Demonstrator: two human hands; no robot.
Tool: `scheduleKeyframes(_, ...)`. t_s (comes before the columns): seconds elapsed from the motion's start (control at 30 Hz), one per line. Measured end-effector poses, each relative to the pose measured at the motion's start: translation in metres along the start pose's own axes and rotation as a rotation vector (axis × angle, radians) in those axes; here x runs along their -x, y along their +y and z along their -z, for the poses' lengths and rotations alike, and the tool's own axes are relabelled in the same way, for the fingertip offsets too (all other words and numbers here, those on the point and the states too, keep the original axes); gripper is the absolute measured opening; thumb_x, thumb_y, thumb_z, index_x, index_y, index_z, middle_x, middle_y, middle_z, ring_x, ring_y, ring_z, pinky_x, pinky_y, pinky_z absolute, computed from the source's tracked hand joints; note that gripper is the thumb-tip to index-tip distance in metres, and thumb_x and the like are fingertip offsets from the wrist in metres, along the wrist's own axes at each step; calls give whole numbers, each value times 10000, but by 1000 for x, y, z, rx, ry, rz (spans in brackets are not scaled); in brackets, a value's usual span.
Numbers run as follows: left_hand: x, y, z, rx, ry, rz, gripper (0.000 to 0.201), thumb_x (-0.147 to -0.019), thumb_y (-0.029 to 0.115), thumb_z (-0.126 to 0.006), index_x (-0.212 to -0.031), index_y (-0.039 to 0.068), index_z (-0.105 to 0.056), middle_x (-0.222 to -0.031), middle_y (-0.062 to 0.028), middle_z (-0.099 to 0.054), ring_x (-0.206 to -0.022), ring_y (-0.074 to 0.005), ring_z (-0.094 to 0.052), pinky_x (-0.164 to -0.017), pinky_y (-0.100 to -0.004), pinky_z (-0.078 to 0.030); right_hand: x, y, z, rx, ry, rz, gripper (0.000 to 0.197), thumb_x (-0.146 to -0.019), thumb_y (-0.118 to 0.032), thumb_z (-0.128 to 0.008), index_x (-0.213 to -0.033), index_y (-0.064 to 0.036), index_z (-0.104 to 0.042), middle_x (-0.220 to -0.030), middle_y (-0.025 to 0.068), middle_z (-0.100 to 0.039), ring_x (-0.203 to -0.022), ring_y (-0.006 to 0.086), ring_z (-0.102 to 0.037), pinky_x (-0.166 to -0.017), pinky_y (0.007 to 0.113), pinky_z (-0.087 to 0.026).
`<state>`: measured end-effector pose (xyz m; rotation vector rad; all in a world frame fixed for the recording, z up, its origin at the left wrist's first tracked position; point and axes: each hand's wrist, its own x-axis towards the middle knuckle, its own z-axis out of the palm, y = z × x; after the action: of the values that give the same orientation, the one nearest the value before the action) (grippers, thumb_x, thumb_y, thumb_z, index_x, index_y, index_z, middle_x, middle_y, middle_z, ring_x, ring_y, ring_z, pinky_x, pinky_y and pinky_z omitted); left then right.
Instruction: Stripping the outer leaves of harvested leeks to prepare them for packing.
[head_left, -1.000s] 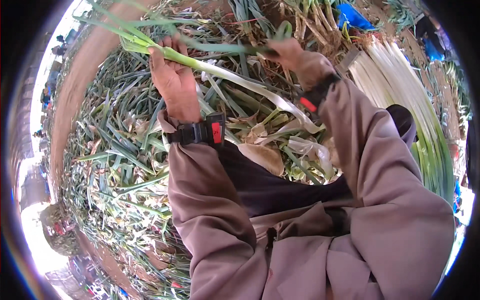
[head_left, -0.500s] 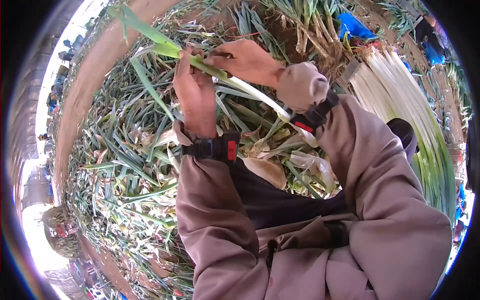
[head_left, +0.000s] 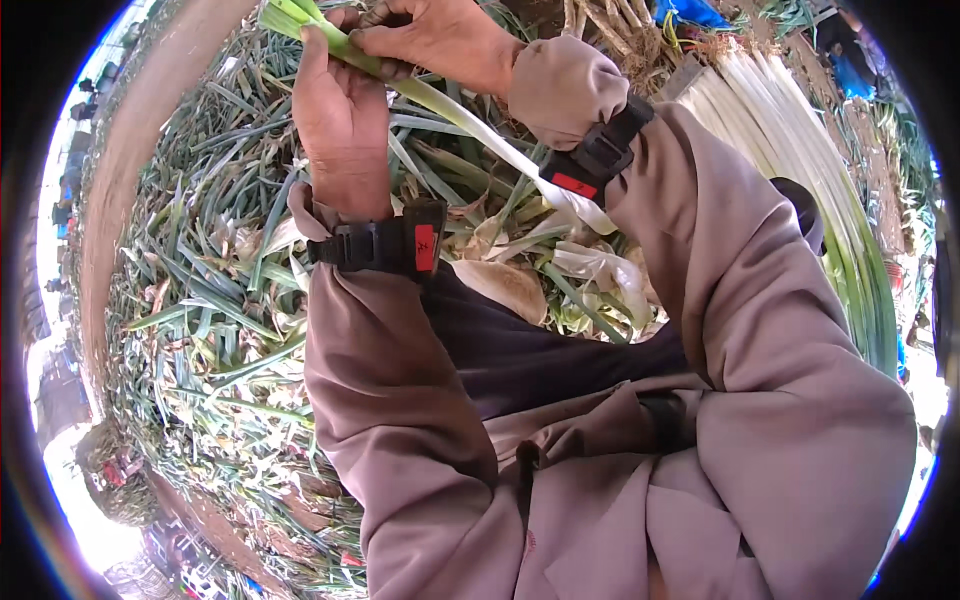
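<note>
A long leek (head_left: 468,119) slants across the upper part of the view, its green leafy end at the upper left and its white shaft running down to the right. My left hand (head_left: 343,130) is closed around the green part, thumb lying along it. Right beside it, my right hand (head_left: 445,42) pinches the same stretch of stalk between thumb and fingers. The lower white end passes close to the black strap on my right wrist, and pale loose skin (head_left: 585,208) shows there.
Stripped leaves and peelings (head_left: 215,260) cover the ground in front and to the left. At right lies a thick bundle of white-stemmed leeks (head_left: 775,130). More stalks with roots (head_left: 610,28) and blue plastic (head_left: 692,12) are at the far side. A brown rounded thing (head_left: 505,288) sits by my dark-clothed leg.
Both hands and the leek now appear higher and further left in the view, while the whole scene has shifted slightly. The leek's leaf tips have passed out of the picture. Both hands keep their hold.
</note>
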<state>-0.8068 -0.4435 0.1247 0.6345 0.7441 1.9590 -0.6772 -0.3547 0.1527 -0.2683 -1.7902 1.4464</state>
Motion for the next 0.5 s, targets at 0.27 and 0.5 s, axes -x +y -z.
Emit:
scheduleKeyframes(0.27, -6, 56, 72, 209, 125, -138, 414, -1329, 369, -436, -1346, -11, -600, -1168, -116, -693, -1040, -281, -729, -951, -510, -642, 58, -3, 58, -341, 188, -309, 348, -1193, -332, -758, -1314, -7, -783, -1192, 179, -837, -1033, 259, -804, -904, 404, -639)
scheduleKeyframes(0.5, 7, 68, 115, 176, 163, -268, 247, -1308, 272, -535, -1227, 44, -582, -1096, -57, -549, -983, -194, -579, -1004, -388, -567, 181, 38, 200, 628, 330, -421, 413, -1180, -275, -799, -1499, -14, -782, -1298, 111, -821, -1037, 165, -788, -910, 325, -669)
